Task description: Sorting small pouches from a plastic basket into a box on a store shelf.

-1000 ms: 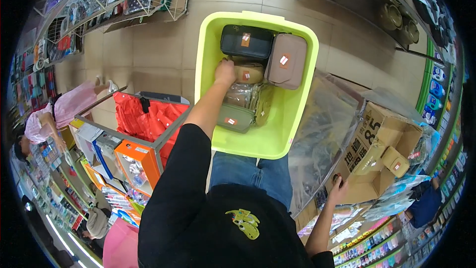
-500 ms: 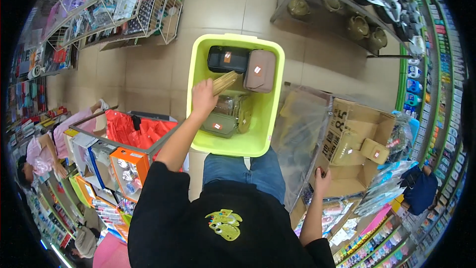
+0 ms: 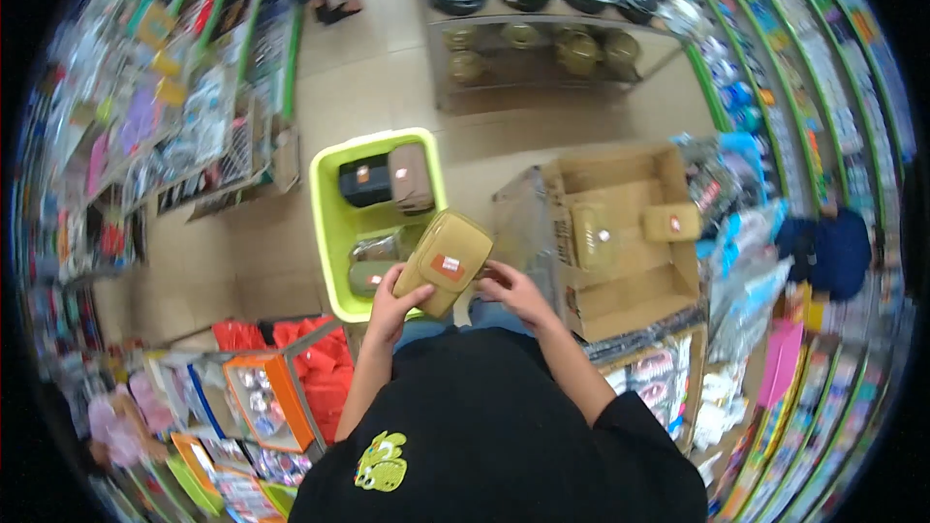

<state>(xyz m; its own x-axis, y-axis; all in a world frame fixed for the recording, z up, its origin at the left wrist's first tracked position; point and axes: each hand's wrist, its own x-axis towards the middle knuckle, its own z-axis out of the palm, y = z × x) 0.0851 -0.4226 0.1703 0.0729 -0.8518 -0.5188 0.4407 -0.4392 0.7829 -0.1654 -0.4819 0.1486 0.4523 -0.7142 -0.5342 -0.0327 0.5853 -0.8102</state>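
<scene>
A tan zippered pouch (image 3: 449, 254) with a red and white label is in my left hand (image 3: 392, 305), whose thumb lies over its lower front. It is held tilted above the near right rim of a lime-green plastic bin (image 3: 324, 232). Close by the pouch's right edge is my right hand (image 3: 518, 295), fingers apart and slightly bent; whether the fingertips touch it is hard to tell. Inside the bin sit a black pouch (image 3: 364, 182), a brownish-grey pouch (image 3: 412, 177) and an olive-green pouch (image 3: 367, 278), with a plastic-wrapped item (image 3: 378, 246) beside them.
To the right stands an open cardboard box (image 3: 630, 300) holding two tan pouches. Red packages (image 3: 318, 358) fill a container at left. A rack (image 3: 557, 19) with black ring-shaped goods is ahead. Other people are at the far left, upper left and right (image 3: 835, 252).
My left hand has lifted the tan pouch out of the bin and turned its front up. My right hand has left the cardboard box for the pouch's side. The view has swung right.
</scene>
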